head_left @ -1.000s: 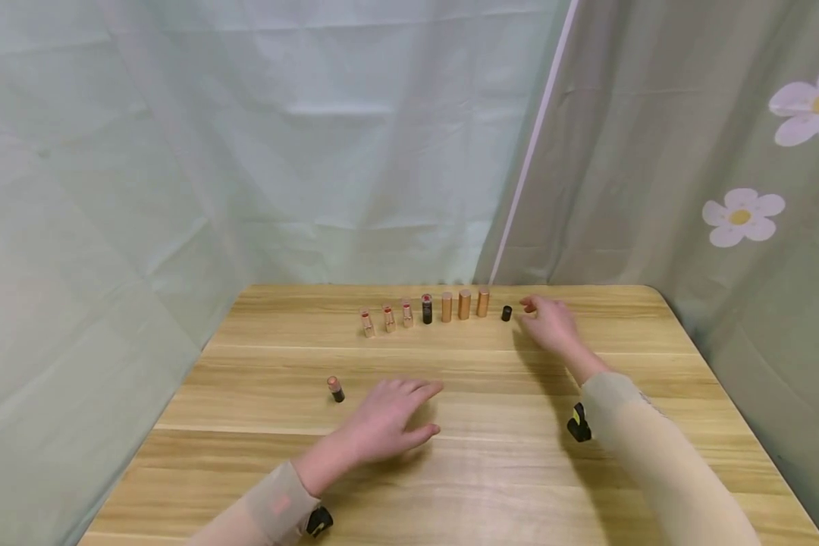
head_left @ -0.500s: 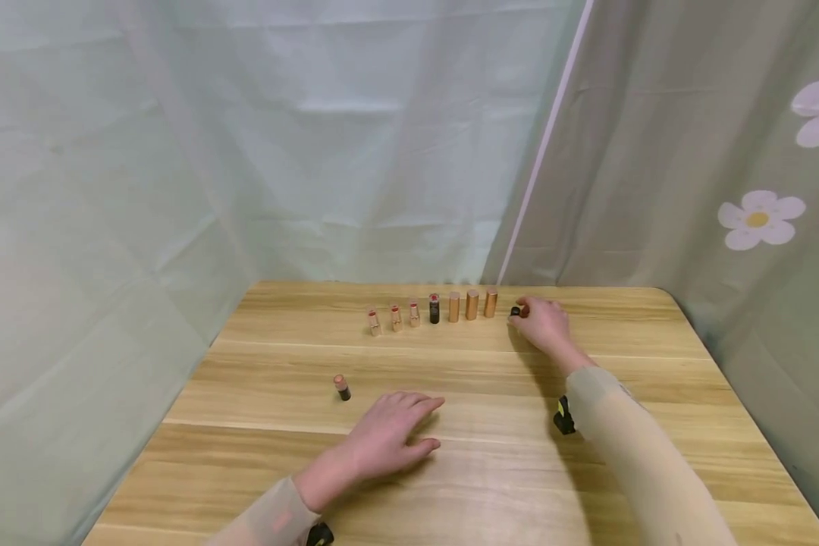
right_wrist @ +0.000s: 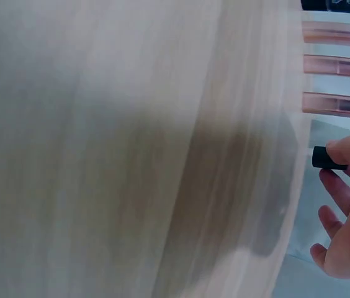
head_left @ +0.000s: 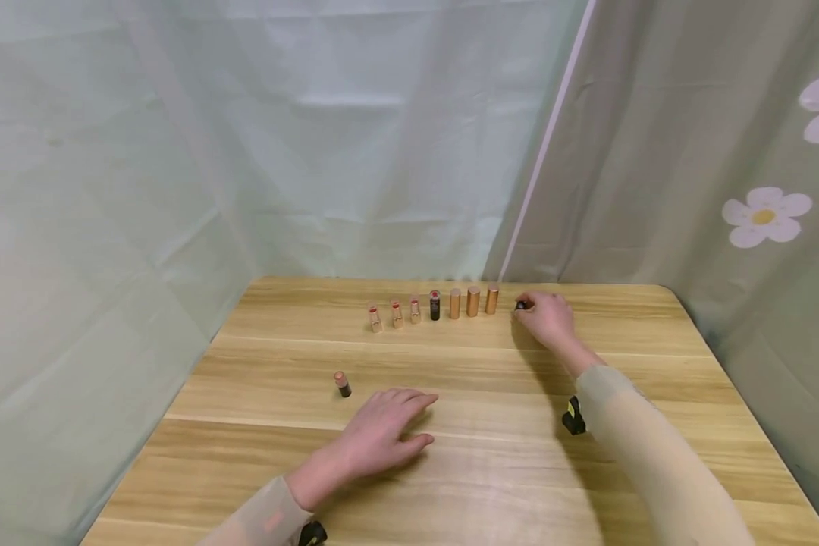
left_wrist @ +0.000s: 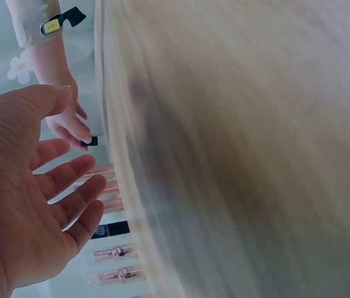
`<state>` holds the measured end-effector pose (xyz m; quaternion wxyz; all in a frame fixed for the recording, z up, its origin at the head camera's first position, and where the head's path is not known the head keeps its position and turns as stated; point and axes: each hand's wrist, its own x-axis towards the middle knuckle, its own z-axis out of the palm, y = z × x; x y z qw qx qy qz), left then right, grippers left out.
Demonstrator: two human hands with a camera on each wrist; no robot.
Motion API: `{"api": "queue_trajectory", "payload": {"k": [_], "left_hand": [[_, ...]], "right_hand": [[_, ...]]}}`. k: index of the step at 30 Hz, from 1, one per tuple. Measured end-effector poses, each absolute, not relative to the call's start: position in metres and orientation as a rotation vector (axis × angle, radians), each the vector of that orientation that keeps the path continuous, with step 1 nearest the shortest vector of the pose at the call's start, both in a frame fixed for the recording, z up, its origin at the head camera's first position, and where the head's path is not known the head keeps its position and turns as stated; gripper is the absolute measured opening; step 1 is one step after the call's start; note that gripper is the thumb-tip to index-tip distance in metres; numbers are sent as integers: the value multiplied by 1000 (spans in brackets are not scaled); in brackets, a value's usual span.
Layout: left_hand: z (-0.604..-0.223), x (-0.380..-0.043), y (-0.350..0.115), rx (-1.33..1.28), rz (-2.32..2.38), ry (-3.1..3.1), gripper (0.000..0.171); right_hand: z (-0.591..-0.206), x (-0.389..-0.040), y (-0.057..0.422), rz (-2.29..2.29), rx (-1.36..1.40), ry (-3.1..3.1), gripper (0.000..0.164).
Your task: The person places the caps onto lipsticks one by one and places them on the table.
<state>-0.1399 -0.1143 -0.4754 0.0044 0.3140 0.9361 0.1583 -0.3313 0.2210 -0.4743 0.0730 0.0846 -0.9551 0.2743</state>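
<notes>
Between thumb and fingers, my right hand (head_left: pixel 549 320) pinches a small black lipstick cap (right_wrist: pixel 325 158) at the right end of a row of lipsticks. A narrow gap seems to show between cap and table in the right wrist view. My left hand (head_left: pixel 381 432) hovers palm-down over the middle of the table, fingers relaxed and holding nothing; the left wrist view shows its palm (left_wrist: pixel 20 205). Up and left of it, a lipstick with a peach top and black base (head_left: pixel 343 384) stands alone. Nearest the right hand in the row is a copper tube (head_left: pixel 492 299).
Leftward along the row stand two more copper tubes (head_left: pixel 473 302), a black tube with a red top (head_left: pixel 434 305), and three clear-topped lipsticks with gold bases (head_left: pixel 397 315). The wooden table (head_left: pixel 491 485) ends at a pale curtain (head_left: pixel 355 189) behind.
My right hand has moved left to the black cap, which stood untouched a second ago, and now pinches it. The left hand stays about where it was. The head view has shifted slightly.
</notes>
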Motion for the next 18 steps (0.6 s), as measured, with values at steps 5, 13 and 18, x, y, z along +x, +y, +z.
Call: {"api": "queue_trajectory", "payload": {"k": [5,13,18], "left_hand": [[-473,-141,-120,982,543,2953,62],[-464,-143,-132,1009,587,3046,59],[-457,-144,-141,999,611,3086,60]], "right_hand": [[-465,-321,226,876,335,-2812,31],[-453,-290,231,1030,420,-2737,32],[-447,-267,233,1142,441,-2702,29]]}}
